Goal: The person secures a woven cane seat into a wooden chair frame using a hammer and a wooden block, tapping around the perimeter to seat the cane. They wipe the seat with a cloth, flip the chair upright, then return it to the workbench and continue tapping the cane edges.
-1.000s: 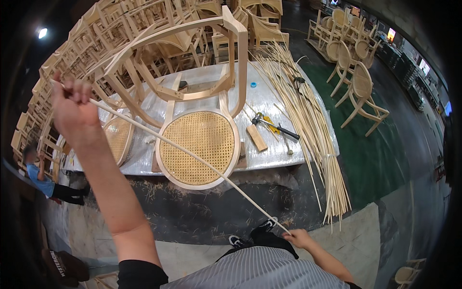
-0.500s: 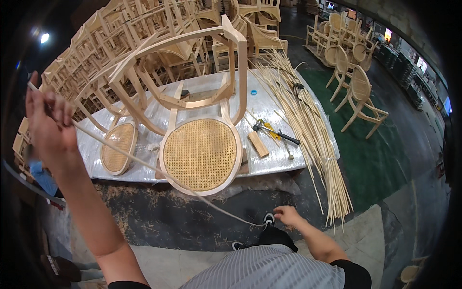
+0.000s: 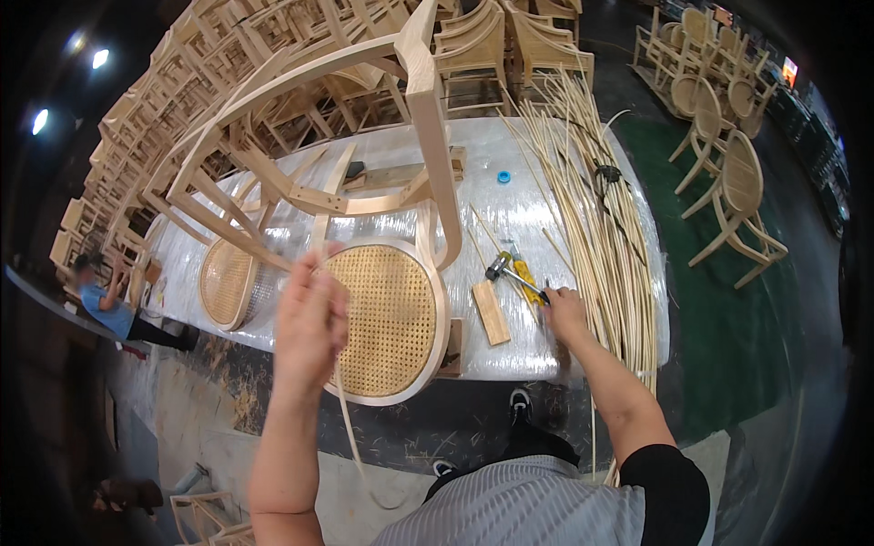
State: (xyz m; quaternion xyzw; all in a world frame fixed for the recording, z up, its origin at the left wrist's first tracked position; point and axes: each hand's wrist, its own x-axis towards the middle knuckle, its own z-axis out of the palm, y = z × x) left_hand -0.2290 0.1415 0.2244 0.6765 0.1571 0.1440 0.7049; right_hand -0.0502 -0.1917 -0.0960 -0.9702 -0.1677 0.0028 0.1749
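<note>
My left hand (image 3: 309, 314), blurred by motion, is closed on a pale rattan strip (image 3: 350, 428) that hangs down in a curve toward the floor. It is in front of the left edge of a woven cane panel (image 3: 387, 318), set in the round wooden frame of a chair (image 3: 428, 100) lying on the table. My right hand (image 3: 566, 317) is closed around the handle end of a hammer (image 3: 499, 266). Beside the hammer are a yellow-handled tool (image 3: 523, 273) and a small wooden block (image 3: 491, 312).
A long bundle of rattan strips (image 3: 619, 246) lies along the right of the plastic-covered table (image 3: 510, 359). A second cane-panelled chair (image 3: 226, 278) rests at left. Stacked chair frames (image 3: 182, 100) fill the back. A co-worker in blue (image 3: 109, 309) is at far left.
My left hand has swung right and down, from far left to the cane panel, with the strip. My right hand has moved up from beside the table's edge onto the hammer handle.
</note>
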